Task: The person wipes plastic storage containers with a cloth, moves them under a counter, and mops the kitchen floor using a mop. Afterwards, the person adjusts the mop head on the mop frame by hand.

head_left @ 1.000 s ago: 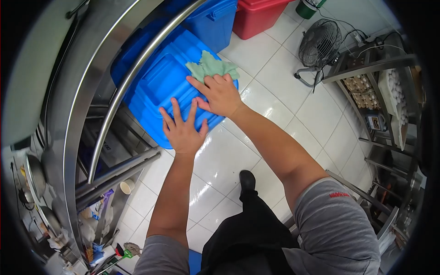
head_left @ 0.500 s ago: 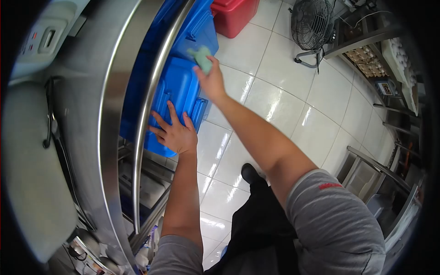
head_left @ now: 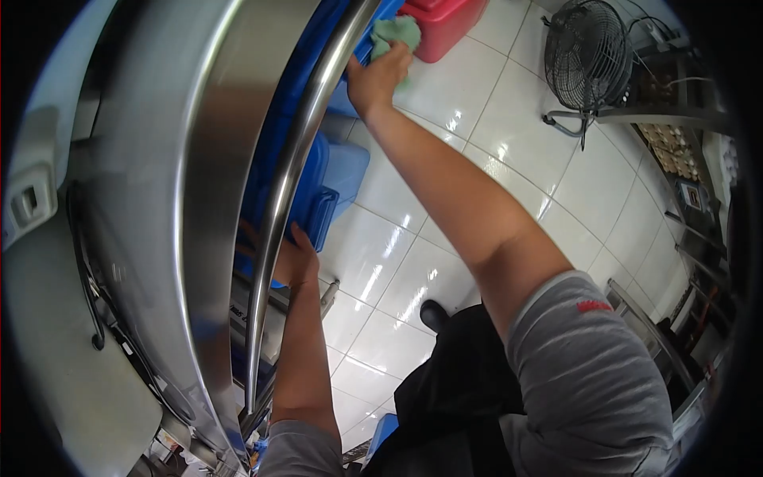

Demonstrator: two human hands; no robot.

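At ten o'clock, a blue bin lid [head_left: 316, 165] shows beyond a steel rail [head_left: 309, 119]; the left hand [head_left: 297, 264], at nine, lies open on it, apparently for support; the right hand [head_left: 377, 82], at twelve, grips a green cloth [head_left: 396, 35], probably bunched against slipping.

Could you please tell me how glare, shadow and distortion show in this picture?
In the head view, glare streaks the tiled floor; the left hand looks darker behind the steel rail; the rail bows, likely lens distortion; the corners are black.
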